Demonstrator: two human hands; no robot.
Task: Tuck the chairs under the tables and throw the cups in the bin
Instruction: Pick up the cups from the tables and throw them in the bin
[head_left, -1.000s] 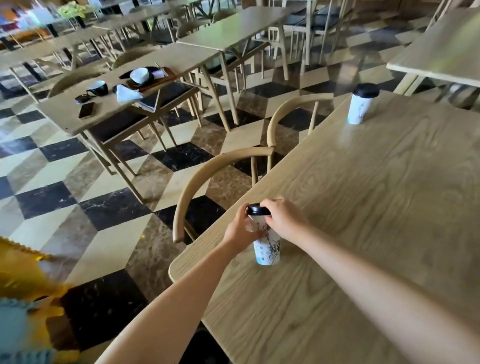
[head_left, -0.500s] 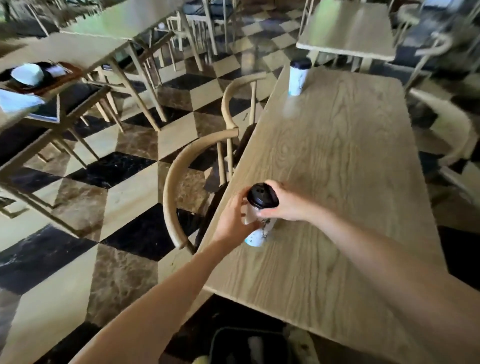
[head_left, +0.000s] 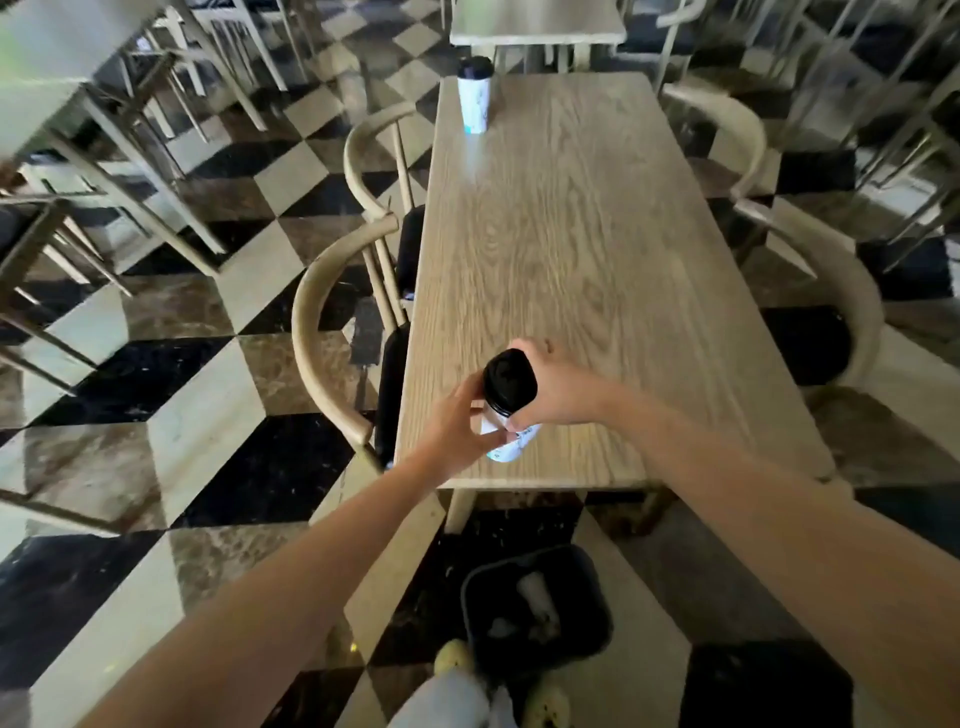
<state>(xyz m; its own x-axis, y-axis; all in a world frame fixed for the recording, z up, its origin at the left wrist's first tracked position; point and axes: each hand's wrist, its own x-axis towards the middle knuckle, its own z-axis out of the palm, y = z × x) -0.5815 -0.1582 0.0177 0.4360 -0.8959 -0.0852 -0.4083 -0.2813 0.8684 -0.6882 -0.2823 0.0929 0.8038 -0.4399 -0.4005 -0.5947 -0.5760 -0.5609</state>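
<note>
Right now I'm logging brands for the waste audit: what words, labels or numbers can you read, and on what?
No text can be read.
Near cup, held by the left hand and right hand: dark and blue print on the white wall, too blurred to read.
Far cup: faint bluish marking, too small to read.
Bin on the floor: no label visible.

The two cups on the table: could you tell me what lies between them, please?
Nothing. In the head view, only bare tabletop runs from the held cup, gripped by the left hand and right hand, to the far cup.
</note>
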